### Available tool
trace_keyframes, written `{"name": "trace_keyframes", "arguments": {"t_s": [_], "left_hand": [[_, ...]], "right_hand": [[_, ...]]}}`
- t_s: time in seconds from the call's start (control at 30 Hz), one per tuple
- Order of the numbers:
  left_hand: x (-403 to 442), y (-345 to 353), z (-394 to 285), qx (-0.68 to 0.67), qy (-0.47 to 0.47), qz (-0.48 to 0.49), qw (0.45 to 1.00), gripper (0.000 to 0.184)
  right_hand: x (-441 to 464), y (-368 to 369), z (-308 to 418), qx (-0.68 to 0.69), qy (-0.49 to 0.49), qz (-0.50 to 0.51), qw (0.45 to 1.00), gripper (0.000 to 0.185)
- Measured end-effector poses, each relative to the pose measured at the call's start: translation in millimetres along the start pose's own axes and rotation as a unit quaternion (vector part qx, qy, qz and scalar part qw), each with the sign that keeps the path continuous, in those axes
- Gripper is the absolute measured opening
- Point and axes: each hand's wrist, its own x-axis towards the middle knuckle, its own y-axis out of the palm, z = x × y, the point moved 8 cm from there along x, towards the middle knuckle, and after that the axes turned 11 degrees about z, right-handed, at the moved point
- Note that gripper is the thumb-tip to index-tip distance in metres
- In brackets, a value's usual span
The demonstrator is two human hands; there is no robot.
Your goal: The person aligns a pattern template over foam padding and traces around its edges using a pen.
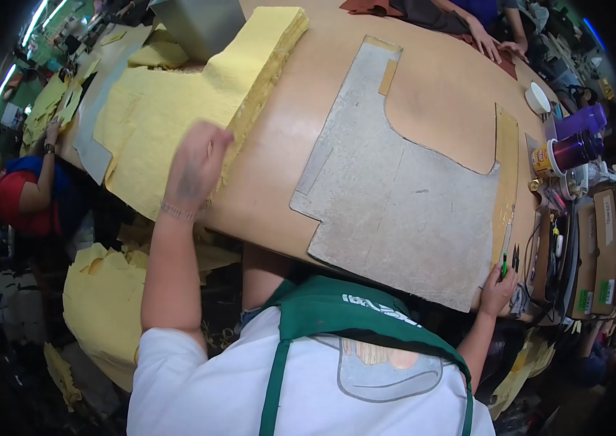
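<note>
At left, 3 white light tubes (34,22) shine near a green wall (23,73) beyond the tan table (446,91).

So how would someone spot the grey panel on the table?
On the wide tan table, look right of the thick yellow stack. The grey panel lies flat there, a big curved notch in its far edge. Unlike the stack, it is thin, with tan strips at its edges.

Matt against sheen
Scuffing is seen on the grey template (413,211), dullness on the yellow sheets (144,109), smooth sheen on the tabletop (287,123).
</note>
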Motion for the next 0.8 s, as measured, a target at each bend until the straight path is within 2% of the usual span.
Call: {"name": "trace_keyframes", "arguments": {"t_s": [0.07,0.17,0.27,0.37,0.67,0.77,0.8], "left_hand": [[28,-8,10,0.233,-0.032,-0.116,0.965,0.031],[53,9,38,0.307,-0.173,-0.002,0.936,0.036],[59,25,62,0.306,-0.217,0.09,0.922,0.031],[59,25,68,0.277,-0.16,0.1,0.942,0.025],[55,26,66,0.309,-0.126,0.002,0.943,0.01],[34,21,31,0.243,-0.001,-0.064,0.968,0.007],[19,23,6,0.219,0.059,-0.049,0.973,0.006]], "right_hand": [[0,-1,1,0.012,0.002,-0.003,1.0,0.022],[-1,-1,-1,0.012,0.007,-0.004,1.0,0.021],[-2,-3,1,0.016,0.016,-0.006,1.0,0.021],[-1,-2,1,0.013,0.02,-0.001,1.0,0.02],[-2,-2,1,0.015,0.028,0.012,0.999,0.018],[3,0,-2,0.009,0.024,0.008,1.0,0.018],[3,0,-2,0.006,0.022,0.003,1.0,0.018]]}}
